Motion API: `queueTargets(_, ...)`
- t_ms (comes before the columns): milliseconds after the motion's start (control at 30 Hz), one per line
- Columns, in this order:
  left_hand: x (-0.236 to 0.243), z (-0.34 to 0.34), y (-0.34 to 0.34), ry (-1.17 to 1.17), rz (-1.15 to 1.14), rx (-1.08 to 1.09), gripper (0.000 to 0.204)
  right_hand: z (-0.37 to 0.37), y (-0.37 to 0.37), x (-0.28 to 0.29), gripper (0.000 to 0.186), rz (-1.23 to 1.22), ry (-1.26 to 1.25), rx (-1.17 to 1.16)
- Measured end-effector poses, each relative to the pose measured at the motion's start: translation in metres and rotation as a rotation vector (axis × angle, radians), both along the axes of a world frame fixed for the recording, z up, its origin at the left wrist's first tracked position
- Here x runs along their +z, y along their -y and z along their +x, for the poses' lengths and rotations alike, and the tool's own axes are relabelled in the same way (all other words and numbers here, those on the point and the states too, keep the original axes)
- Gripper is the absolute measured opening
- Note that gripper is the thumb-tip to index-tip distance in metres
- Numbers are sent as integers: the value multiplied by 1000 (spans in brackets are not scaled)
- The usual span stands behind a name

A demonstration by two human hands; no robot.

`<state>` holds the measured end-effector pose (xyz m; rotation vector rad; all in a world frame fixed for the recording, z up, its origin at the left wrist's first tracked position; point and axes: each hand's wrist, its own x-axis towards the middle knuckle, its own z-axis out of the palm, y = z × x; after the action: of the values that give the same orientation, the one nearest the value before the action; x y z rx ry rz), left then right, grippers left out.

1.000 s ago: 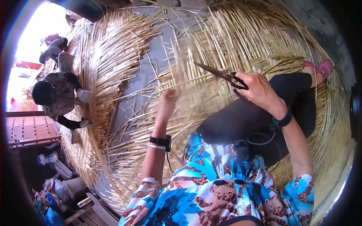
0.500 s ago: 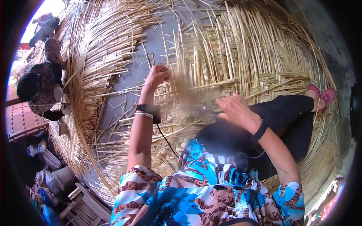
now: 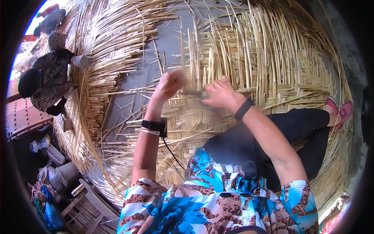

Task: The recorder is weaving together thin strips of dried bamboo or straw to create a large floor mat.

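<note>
A half-woven reed mat is spread under my hands. My left hand, smeared by motion, is closed at the mat's loose edge, where upright reed strips run down to its fingers. Just right of it my right hand grips dark scissors. Their blade points left toward my left hand, and a loop handle shows under my fingers. Both hands are over the border between the woven part and the loose reed ends. Motion blur hides the blade's tip.
Another reed mat lies to the left, across a strip of grey floor with reed scraps. A co-worker in a white glove crouches beyond it. A wooden chair and bags stand lower left. My outstretched leg crosses the mat.
My right hand has moved left and up with the scissors, close to my left hand. My left hand has shifted slightly right. The co-worker's gloved hand has reached out over the other mat.
</note>
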<state>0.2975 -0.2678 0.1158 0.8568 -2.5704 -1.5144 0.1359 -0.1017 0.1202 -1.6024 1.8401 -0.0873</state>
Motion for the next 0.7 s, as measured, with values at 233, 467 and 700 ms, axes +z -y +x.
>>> queueTargets(233,-16,0,5,-106,-142,316,5,0,-16,16,42,-101,-177,145)
queueTargets(467,29,0,-23,-357,368,317,8,-26,-103,54,43,-310,-270,124)
queueTargets(700,48,-51,-136,-105,788,-124,13,-58,-115,65,30,-458,328,-411)
